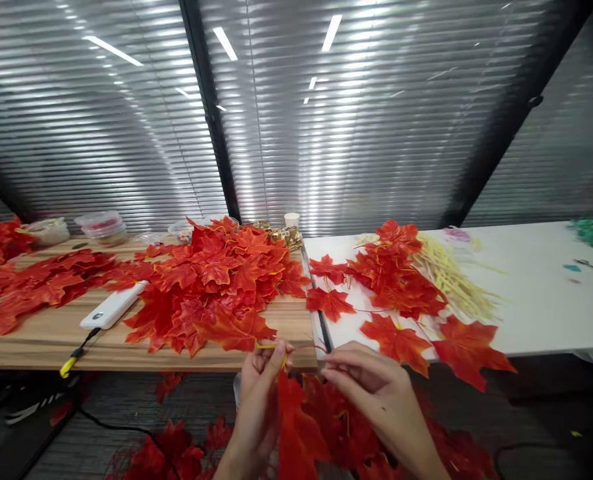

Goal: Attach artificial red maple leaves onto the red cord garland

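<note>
Red strand [306, 346], thin, is being stretched across the gap between two bare hands, just in front of the tables (head view, the only one being supplied). Its long axis is being kept nearly level, running sideways from one hand to the other. At its left end, a yellow stem [265, 345] is being pinched between thumb and forefinger of the left hand [264, 383]. From that grip a red maple leaf [239, 330] is being pointed away leftward, blade lying toward the big leaf pile [226, 267] on the wood-grain table [289, 310]; the left hand is thus being counted the nearer. At the strand's right end, thumb and fingertips of the right hand [376, 390] are being drawn close together; whether the strand is being clasped there cannot be told. Below, between the hands, a hanging leaf [296, 427] is being seen tip-down (its attachment is being hidden). Off to the right, loose leaves are being supported by the white table [526, 320], well apart from the left-hand grip.
</note>
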Tool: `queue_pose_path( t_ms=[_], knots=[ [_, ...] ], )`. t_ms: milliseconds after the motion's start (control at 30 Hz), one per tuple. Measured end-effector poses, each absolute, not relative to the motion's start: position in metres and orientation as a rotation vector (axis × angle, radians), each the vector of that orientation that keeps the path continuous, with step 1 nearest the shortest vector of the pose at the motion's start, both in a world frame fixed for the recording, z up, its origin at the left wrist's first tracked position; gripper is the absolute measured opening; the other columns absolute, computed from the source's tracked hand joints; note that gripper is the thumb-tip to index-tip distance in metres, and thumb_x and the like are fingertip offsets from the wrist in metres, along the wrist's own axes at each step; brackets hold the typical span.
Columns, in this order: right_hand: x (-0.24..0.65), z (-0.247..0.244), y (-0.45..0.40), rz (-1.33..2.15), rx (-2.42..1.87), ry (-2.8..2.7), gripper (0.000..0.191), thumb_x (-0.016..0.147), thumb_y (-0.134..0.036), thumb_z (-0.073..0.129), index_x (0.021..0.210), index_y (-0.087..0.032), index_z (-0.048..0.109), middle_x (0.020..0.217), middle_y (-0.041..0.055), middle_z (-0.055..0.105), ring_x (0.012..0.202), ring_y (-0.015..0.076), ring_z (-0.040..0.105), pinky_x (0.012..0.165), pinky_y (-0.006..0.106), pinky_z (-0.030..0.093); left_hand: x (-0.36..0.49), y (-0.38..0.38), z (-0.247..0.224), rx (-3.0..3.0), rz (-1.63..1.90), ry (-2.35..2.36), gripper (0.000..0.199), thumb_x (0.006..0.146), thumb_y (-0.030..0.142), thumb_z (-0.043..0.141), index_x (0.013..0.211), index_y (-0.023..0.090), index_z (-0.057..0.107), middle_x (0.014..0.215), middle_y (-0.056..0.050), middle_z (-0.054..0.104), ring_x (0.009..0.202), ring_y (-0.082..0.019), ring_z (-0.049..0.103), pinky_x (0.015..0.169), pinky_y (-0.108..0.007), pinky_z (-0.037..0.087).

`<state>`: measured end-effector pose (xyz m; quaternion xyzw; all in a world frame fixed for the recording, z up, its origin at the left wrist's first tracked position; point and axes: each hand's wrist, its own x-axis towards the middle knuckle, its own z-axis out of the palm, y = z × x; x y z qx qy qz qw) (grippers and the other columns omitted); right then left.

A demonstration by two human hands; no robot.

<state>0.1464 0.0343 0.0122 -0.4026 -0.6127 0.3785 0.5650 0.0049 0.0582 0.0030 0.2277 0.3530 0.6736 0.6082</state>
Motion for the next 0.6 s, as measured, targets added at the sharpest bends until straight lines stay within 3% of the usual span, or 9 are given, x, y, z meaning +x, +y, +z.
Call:
queue_pose_path(
  t_ms=[233,400,500,600],
  knots=[
    [0.168,0.047,0.054,0.625,-0.871,-1.446,0.005,0.077,-0.017,0.063,0.077,-0.02,0.067,0.077,0.0056,0.06,0.073,0.0164,0.056,0.06,0.025,0.048,-0.008,0.092,-0.005,0.76,1.244,0.759,0.035,0.044,0.039,0.082,0.054,0.013,0.06,0.051,0.002,0.055,0.036,-0.002,0.037,0.038,-0.016,0.025],
    [0.194,0.065,0.078,0.684,-0.872,-1.427,0.014,0.074,-0.023,0.066,0.088,-0.02,0.067,0.077,0.0048,0.061,0.067,0.0144,0.056,0.056,0.025,0.051,-0.009,0.092,0.005,0.939,1.118,0.766,0.03,0.053,0.036,0.079,0.057,0.012,0.06,0.054,-0.001,0.058,0.043,-0.005,0.043,0.044,-0.017,0.031],
    [0.212,0.077,0.088,0.691,-0.897,-1.614,0.017,0.076,-0.026,0.064,0.092,-0.019,0.068,0.082,0.0064,0.061,0.07,0.0151,0.056,0.054,0.024,0.049,-0.008,0.091,0.014,1.001,1.136,0.804,0.027,0.057,0.032,0.078,0.058,0.012,0.059,0.059,-0.002,0.06,0.045,-0.005,0.045,0.044,-0.017,0.032],
    [0.226,0.087,0.093,0.692,-0.945,-1.905,0.02,0.077,-0.027,0.063,0.095,-0.02,0.068,0.085,0.0055,0.062,0.06,0.0112,0.052,0.048,0.021,0.043,-0.019,0.102,0.011,0.881,1.286,0.818,0.03,0.05,0.034,0.081,0.057,0.014,0.059,0.056,0.0,0.059,0.039,-0.004,0.04,0.038,-0.015,0.028]
  ],
)
